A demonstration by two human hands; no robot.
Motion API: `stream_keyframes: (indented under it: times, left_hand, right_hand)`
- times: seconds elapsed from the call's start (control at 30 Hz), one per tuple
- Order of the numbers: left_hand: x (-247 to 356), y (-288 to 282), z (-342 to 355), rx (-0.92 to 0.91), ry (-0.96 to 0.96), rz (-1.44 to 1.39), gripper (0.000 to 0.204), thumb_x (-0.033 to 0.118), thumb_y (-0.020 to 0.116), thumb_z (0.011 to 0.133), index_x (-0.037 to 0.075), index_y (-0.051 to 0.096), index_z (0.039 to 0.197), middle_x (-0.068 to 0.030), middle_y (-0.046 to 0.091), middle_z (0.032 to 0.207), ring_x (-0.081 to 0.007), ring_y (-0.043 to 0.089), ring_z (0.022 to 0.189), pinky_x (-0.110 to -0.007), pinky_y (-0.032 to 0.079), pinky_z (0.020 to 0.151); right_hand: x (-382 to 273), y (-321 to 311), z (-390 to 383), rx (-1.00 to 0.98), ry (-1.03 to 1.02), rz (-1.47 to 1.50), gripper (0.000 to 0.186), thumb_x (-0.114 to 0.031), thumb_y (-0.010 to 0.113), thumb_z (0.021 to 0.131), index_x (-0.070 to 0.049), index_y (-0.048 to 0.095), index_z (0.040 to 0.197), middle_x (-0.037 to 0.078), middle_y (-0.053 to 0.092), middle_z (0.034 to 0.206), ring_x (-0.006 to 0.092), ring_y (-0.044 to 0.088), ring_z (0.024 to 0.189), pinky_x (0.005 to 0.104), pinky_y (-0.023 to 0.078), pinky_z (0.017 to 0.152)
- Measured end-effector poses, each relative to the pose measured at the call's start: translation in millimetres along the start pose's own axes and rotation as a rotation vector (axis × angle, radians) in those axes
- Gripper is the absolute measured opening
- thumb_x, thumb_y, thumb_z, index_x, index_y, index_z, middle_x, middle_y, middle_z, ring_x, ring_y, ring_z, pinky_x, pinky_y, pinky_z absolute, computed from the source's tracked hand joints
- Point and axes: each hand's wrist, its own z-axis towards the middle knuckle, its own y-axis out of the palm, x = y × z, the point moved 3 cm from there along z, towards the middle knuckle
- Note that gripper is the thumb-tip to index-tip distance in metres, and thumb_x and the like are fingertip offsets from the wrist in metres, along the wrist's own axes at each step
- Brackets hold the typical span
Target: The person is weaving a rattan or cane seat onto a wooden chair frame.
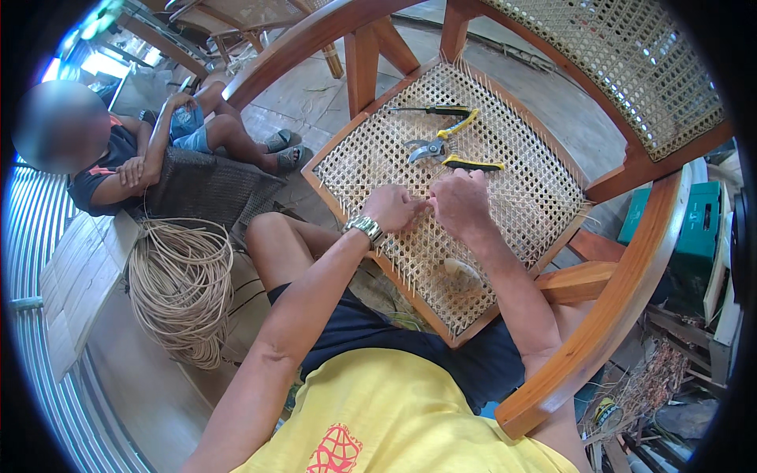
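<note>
A wooden chair's woven cane seat [528, 177] lies in front of me, with loose strand ends sticking out along its frame. Both hands meet near the middle of the weave. My left hand [392, 209], with a metal watch on its wrist, has its fingers pinched together over the cane. Close beside it, my right hand [461, 203] is curled with its fingertips almost touching the left ones. Whatever thin piece they hold is too small to make out. Just beyond my hands rest pruning shears [441, 148] with yellow and black handles, and a slim dark-handled tool [430, 109].
The chair's curved wooden armrest [623, 339] arches past my right arm. A caned backrest [615, 63] rises at the far right. Coiled cane [181, 292] hangs at the left, near a seated person [118, 165]. A green crate [698, 225] stands at the right.
</note>
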Motion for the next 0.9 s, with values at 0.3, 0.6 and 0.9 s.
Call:
stream_keyframes:
  times: [0.3,0.6,0.9]
  left_hand:
    - [-88,-100,-97,0.565,-0.199,0.381,0.036,0.042,0.062,0.095,0.006,0.067,0.089,-0.0173,0.071,0.086,-0.0404,0.067,0.082,-0.052,0.051,0.073]
    - [1,-130,-160,0.549,0.374,-0.044,0.034,0.024,0.076,0.092,0.003,0.059,0.073,0.0030,0.055,0.058,-0.0004,0.046,0.052,-0.020,0.035,0.048]
    - [-23,-70,-59,0.457,0.196,-0.088,0.033,0.028,0.064,0.095,-0.004,0.067,0.089,-0.0191,0.068,0.073,-0.0325,0.068,0.064,-0.043,0.053,0.063]
  right_hand:
    - [17,2,0,-0.041,-0.036,0.304,0.011,-0.023,0.075,0.086,-0.013,0.075,0.086,0.003,0.070,0.082,0.0222,0.066,0.083,0.0428,0.041,0.080]
    - [-16,-13,10,-0.236,-0.045,1.528,0.031,-0.027,0.066,0.099,-0.010,0.069,0.124,0.011,0.070,0.111,0.0201,0.065,0.113,0.0344,0.048,0.100]
    - [20,-12,17,-0.009,0.199,1.081,0.016,-0.017,0.067,0.093,-0.002,0.073,0.096,0.003,0.065,0.077,0.0086,0.060,0.071,0.0266,0.051,0.069]
